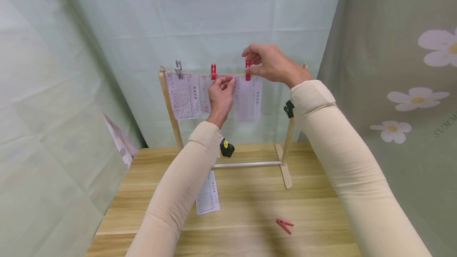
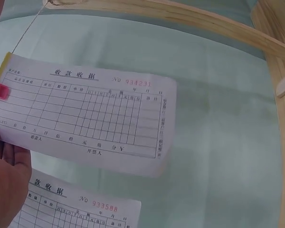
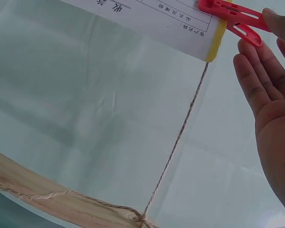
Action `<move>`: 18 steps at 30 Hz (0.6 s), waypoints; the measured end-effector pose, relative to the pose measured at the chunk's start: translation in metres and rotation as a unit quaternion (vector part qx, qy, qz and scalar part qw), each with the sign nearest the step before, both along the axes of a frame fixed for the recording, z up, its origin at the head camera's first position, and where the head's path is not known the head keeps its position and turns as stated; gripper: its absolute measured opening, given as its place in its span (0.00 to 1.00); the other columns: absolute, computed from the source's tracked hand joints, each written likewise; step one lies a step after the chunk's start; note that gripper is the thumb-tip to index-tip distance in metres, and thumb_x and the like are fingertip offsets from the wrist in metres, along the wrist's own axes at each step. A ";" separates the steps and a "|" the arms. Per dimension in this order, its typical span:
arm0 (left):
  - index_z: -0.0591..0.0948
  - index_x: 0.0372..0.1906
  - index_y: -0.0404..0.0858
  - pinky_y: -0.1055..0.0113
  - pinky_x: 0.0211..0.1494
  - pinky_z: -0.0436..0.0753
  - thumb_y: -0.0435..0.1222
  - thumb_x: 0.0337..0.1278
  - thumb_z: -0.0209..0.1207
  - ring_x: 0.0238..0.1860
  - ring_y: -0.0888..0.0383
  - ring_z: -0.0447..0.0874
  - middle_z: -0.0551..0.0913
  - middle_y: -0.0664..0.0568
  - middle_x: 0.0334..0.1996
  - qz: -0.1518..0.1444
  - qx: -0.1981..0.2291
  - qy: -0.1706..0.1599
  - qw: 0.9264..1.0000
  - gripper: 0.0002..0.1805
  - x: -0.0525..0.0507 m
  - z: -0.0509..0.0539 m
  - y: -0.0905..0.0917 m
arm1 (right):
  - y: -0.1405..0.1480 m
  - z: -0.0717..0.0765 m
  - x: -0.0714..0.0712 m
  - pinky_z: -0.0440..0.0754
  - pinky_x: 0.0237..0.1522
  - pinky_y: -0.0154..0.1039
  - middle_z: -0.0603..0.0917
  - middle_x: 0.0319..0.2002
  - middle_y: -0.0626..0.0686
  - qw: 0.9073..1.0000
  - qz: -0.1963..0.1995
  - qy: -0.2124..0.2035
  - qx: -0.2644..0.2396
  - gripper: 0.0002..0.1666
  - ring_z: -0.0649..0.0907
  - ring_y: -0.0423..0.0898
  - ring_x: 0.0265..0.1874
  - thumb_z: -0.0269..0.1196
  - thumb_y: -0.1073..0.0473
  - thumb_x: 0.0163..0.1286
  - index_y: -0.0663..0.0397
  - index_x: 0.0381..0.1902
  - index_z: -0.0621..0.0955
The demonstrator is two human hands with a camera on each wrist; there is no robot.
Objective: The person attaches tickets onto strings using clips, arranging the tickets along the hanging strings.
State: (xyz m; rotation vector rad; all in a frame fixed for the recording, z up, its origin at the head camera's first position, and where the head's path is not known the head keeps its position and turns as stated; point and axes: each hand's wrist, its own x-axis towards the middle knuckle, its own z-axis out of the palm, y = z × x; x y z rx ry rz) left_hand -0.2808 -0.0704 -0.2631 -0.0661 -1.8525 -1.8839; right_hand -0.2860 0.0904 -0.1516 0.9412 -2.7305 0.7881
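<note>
At the right part of a twine line, a paper receipt slip [image 1: 247, 102] hangs with a red clothespin [image 1: 248, 73] on its yellow top edge. My right hand [image 1: 273, 63] holds that clothespin, thumb at one handle and fingertips at the other, as the right wrist view shows. The pin's tip lies over the paper [image 3: 171, 23]. My left hand [image 1: 222, 95] pinches the same slip near its upper left corner. Behind the left hand hangs a middle slip [image 1: 205, 90] under another red clothespin [image 1: 213, 71]. A grey clothespin [image 1: 179, 69] grips the left slip [image 1: 183, 96].
The line is tied between wooden posts [image 1: 171, 110] of a rack with a white lower bar [image 1: 250, 164]. On the wooden table [image 1: 246, 217] lie another receipt slip [image 1: 208, 195] and a loose red clothespin [image 1: 285, 225]. Cloth curtains [image 1: 214, 15] surround the table.
</note>
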 end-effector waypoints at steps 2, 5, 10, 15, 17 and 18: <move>0.83 0.48 0.29 0.68 0.45 0.81 0.32 0.67 0.62 0.41 0.57 0.84 0.87 0.40 0.44 -0.003 0.001 0.002 1.000 0.11 0.000 0.000 -0.001 | 0.000 0.000 0.000 0.75 0.62 0.44 0.81 0.55 0.57 1.000 0.002 0.000 -0.005 0.25 0.78 0.52 0.57 0.66 0.63 0.69 0.59 0.62 0.74; 0.83 0.49 0.31 0.68 0.47 0.82 0.33 0.66 0.63 0.43 0.56 0.84 0.87 0.42 0.45 -0.010 0.004 -0.004 1.000 0.11 0.001 -0.001 -0.003 | 0.002 -0.001 -0.002 0.74 0.62 0.45 0.80 0.56 0.57 1.000 0.006 0.003 -0.011 0.26 0.78 0.52 0.57 0.67 0.63 0.69 0.61 0.62 0.74; 0.82 0.50 0.34 0.68 0.50 0.83 0.36 0.66 0.64 0.45 0.55 0.84 0.87 0.45 0.46 -0.030 0.010 -0.017 0.999 0.12 0.004 -0.005 -0.008 | 0.005 -0.003 -0.004 0.74 0.62 0.44 0.80 0.57 0.59 1.000 0.014 0.012 -0.023 0.26 0.79 0.52 0.57 0.67 0.63 0.68 0.64 0.61 0.75; 0.82 0.51 0.35 0.68 0.50 0.83 0.36 0.67 0.63 0.45 0.56 0.84 0.86 0.46 0.46 -0.032 -0.011 -0.020 0.999 0.13 0.005 -0.011 -0.014 | 0.009 -0.005 -0.004 0.74 0.63 0.46 0.80 0.58 0.61 0.999 0.019 0.015 -0.039 0.26 0.79 0.55 0.58 0.68 0.64 0.67 0.65 0.61 0.75; 0.82 0.51 0.35 0.68 0.50 0.83 0.36 0.67 0.63 0.46 0.56 0.84 0.86 0.45 0.46 -0.032 -0.018 -0.016 0.999 0.13 0.006 -0.013 -0.016 | 0.012 -0.005 -0.003 0.74 0.63 0.46 0.80 0.58 0.61 0.999 0.016 0.017 -0.038 0.26 0.79 0.55 0.58 0.68 0.63 0.67 0.65 0.61 0.75; 0.82 0.51 0.35 0.68 0.51 0.83 0.37 0.67 0.63 0.46 0.56 0.84 0.86 0.46 0.46 -0.033 -0.021 -0.015 0.999 0.13 0.007 -0.014 -0.016 | 0.013 -0.005 -0.002 0.74 0.63 0.46 0.80 0.58 0.61 0.999 0.013 0.017 -0.038 0.27 0.79 0.55 0.58 0.68 0.63 0.67 0.65 0.62 0.75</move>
